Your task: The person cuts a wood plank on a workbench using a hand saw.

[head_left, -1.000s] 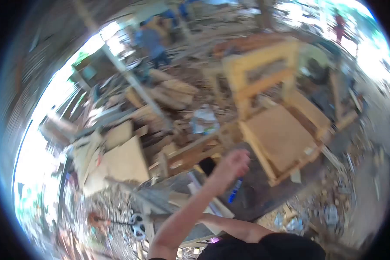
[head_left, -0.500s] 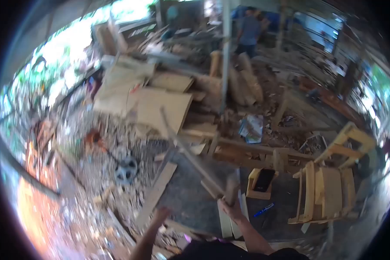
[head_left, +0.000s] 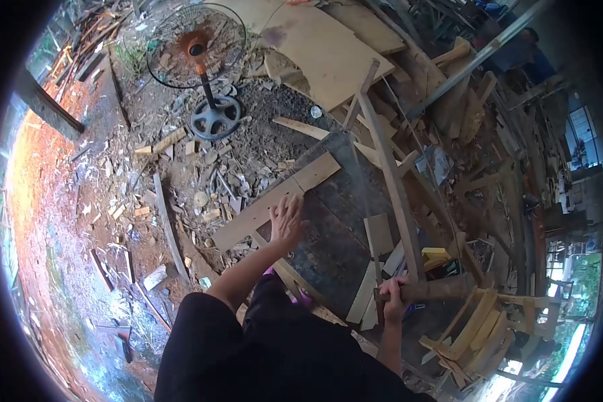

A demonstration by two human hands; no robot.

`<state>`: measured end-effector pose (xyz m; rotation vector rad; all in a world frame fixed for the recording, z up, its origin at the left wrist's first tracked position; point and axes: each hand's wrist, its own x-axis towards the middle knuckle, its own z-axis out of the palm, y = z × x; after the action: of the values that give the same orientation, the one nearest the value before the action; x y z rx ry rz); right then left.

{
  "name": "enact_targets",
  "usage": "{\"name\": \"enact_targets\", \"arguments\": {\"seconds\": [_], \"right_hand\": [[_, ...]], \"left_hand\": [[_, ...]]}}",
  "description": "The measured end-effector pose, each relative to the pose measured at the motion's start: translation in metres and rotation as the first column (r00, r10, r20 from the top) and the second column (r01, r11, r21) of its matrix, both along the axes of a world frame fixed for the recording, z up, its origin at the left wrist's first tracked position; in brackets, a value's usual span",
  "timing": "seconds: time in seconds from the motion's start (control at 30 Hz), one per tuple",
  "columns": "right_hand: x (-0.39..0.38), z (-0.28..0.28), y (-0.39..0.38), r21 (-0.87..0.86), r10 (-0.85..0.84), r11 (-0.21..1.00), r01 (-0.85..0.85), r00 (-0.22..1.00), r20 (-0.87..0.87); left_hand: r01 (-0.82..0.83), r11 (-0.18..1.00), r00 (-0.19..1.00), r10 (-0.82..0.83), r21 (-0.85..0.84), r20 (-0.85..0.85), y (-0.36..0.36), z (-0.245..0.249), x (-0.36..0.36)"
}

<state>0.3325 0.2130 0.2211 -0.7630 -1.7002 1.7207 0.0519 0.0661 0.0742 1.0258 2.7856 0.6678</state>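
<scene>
My left hand [head_left: 287,219] reaches out with fingers spread over a flat pale plank [head_left: 275,202] lying across the edge of a dark worktable [head_left: 335,234]. My right hand [head_left: 393,299] is closed on the end of a thick brown wooden piece [head_left: 435,288]. A long thin wooden strip [head_left: 388,174] rises from just by that hand up across the table. A small flat offcut [head_left: 379,234] lies on the table between my hands.
A standing fan [head_left: 197,50] is at the top left on ground strewn with wood scraps. Plywood sheets [head_left: 328,47] and stacked timber fill the top and right. A pale wooden chair frame [head_left: 476,328] lies at the lower right. A person in blue [head_left: 516,50] stands far off.
The view swung down and left, bringing the fan and littered ground in. My left hand went forward to the flat plank; my right hand still holds the wooden piece.
</scene>
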Motion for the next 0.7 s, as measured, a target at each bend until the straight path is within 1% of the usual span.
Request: {"name": "enact_targets", "arguments": {"seconds": [0.03,0.07,0.13,0.17,0.2,0.27,0.3,0.33,0.4,0.47,0.5,0.53,0.57,0.6,0.67,0.7], "right_hand": [[-0.003,0.004,-0.003,0.042,-0.006,0.999,0.005,1.000,0.022],[-0.005,0.006,-0.006,0.085,-0.016,0.996,0.012,0.999,0.043],[-0.007,0.007,-0.009,0.074,-0.017,0.997,0.014,0.999,0.033],[-0.009,0.008,-0.010,0.056,-0.008,0.998,0.008,1.000,0.011],[-0.010,0.009,-0.012,0.062,-0.014,0.998,0.013,1.000,0.017],[-0.014,0.012,-0.018,0.089,-0.047,0.995,0.043,0.998,0.046],[-0.014,0.011,-0.020,0.093,-0.055,0.994,0.051,0.998,0.044],[-0.014,0.011,-0.022,0.076,-0.061,0.995,0.056,0.996,0.066],[-0.013,0.007,-0.026,0.063,-0.074,0.996,0.069,0.994,0.080],[-0.014,0.002,-0.029,0.020,-0.099,0.995,0.098,0.994,0.039],[-0.016,0.003,-0.029,0.028,-0.104,0.994,0.103,0.994,0.026],[-0.016,0.006,-0.029,-0.029,-0.072,0.997,0.071,0.997,-0.022],[-0.017,0.009,-0.031,-0.085,-0.041,0.996,0.035,0.997,-0.073],[-0.019,0.011,-0.035,-0.079,-0.048,0.996,0.041,0.995,-0.086],[-0.031,0.013,-0.039,-0.086,-0.249,0.967,0.238,0.956,-0.153],[-0.031,0.014,-0.039,-0.071,-0.256,0.967,0.247,0.946,-0.201]], "left_hand": [[0.045,0.999,0.998,-0.046,-0.028,-0.031,0.007,-0.005,-0.007],[0.054,0.998,0.998,-0.054,-0.021,-0.019,0.012,-0.006,-0.015],[0.052,0.998,0.999,-0.052,-0.037,-0.002,0.018,-0.007,-0.033],[0.062,0.998,0.997,-0.061,0.007,-0.047,0.017,-0.010,-0.042],[0.068,0.998,0.997,-0.067,0.013,-0.041,0.015,-0.012,-0.046],[-0.003,1.000,1.000,0.004,0.027,-0.031,0.008,-0.012,-0.054],[-0.017,0.996,0.998,0.022,0.086,-0.057,0.001,-0.010,-0.059],[-0.008,0.996,0.998,0.014,0.093,-0.063,-0.001,-0.010,-0.062],[-0.140,0.990,0.989,0.140,-0.013,0.047,-0.005,-0.008,-0.060],[-0.143,0.990,0.989,0.142,0.008,0.026,-0.006,-0.006,-0.060],[-0.140,0.990,0.989,0.140,0.003,0.057,-0.005,-0.009,-0.062],[-0.136,0.991,0.987,0.136,-0.003,0.087,-0.003,-0.013,-0.064],[-0.147,0.989,0.985,0.143,0.036,0.099,0.000,-0.014,-0.066],[-0.138,0.989,0.987,0.134,0.044,0.087,0.000,-0.015,-0.067],[-0.101,0.995,0.986,0.103,-0.017,0.131,0.009,-0.009,-0.076],[-0.081,0.997,0.991,0.080,-0.002,0.107,0.014,-0.011,-0.078]]}}
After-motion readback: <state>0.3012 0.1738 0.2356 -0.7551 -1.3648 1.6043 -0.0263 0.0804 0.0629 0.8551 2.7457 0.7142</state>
